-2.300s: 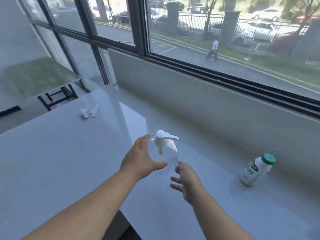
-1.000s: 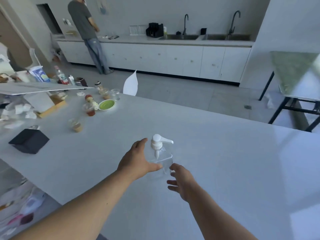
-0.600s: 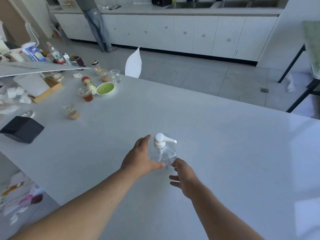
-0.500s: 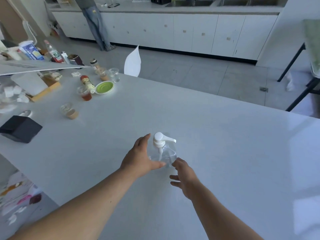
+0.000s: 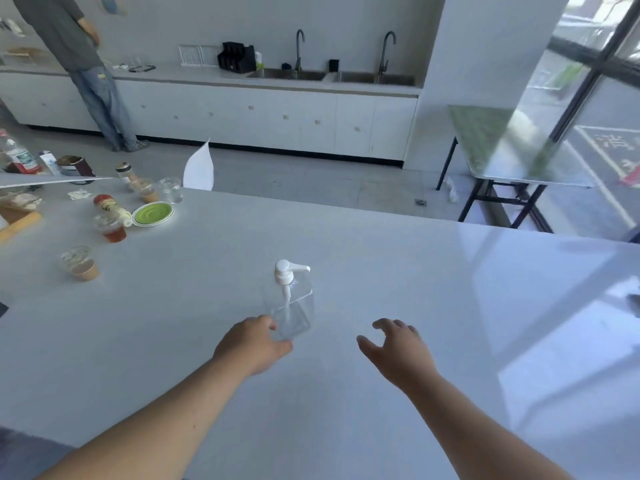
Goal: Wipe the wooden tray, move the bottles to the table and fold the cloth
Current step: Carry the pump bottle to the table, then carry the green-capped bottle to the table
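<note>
A clear square pump bottle (image 5: pixel 292 308) with a white pump head stands upright on the white table (image 5: pixel 381 271). My left hand (image 5: pixel 252 342) sits at the bottle's near left corner, fingers spread; whether it still touches the base I cannot tell. My right hand (image 5: pixel 398 349) hovers to the right of the bottle, apart from it, fingers spread and holding nothing. No wooden tray or cloth is in view.
At the table's left end stand several cups (image 5: pixel 81 263), a green plate (image 5: pixel 152 213), a lying sauce bottle (image 5: pixel 110 207) and more bottles. A white chair back (image 5: pixel 200 169) rises behind the table. A person (image 5: pixel 79 64) stands at the far counter. A green-topped side table (image 5: pixel 502 147) stands at right.
Both hands have come off the pump bottle, which now stands on the table. My right hand has moved right and away; my left hand has drawn back towards me.
</note>
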A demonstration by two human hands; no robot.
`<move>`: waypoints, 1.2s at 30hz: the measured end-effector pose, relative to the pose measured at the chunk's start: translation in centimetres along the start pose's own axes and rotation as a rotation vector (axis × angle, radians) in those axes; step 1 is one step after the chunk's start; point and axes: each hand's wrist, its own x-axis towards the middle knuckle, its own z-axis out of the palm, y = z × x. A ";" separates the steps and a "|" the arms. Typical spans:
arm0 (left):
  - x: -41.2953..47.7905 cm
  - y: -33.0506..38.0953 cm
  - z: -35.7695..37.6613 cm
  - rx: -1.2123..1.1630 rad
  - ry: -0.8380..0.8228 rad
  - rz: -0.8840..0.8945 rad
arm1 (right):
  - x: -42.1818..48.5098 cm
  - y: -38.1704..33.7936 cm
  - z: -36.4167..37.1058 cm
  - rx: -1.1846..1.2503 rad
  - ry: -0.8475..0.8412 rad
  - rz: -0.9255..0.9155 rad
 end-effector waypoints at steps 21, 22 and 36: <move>-35.4 31.4 14.9 0.096 -0.213 1.128 | -50.7 26.4 -19.0 -0.169 0.579 0.748; -37.4 32.6 16.2 0.104 -0.231 1.158 | -53.0 27.8 -19.0 -0.159 0.583 0.786; -64.2 48.2 33.7 0.249 -0.334 1.407 | -80.0 49.2 -22.2 -0.079 0.658 1.119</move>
